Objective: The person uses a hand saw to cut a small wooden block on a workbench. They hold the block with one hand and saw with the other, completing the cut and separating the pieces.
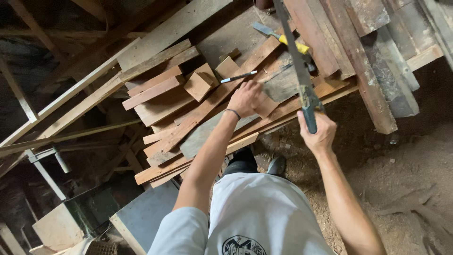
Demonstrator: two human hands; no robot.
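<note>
Rough, matt wooden planks [198, 113]; dull metal saw blade [295, 52]; glossy yellow plastic chisel handle [293, 44].

Left arm: bare below a short pale sleeve, reaching from 7 o'clock toward 12 o'clock, elbow slightly bent. Dark band on the wrist.
Left hand [246, 98]: palm down, fingers spread and pressed flat, knuckles toward 1 o'clock.
Right arm: bare, reaching from 5 o'clock toward 12 o'clock, nearly straight, forearm angled slightly inward.
Right hand [319, 132]: at 2 o'clock from the torso, closed in a fist grip around a handle, thumb side up, back of hand toward the camera.
Hands: near each other, apart, right lower in frame than left.
</note>
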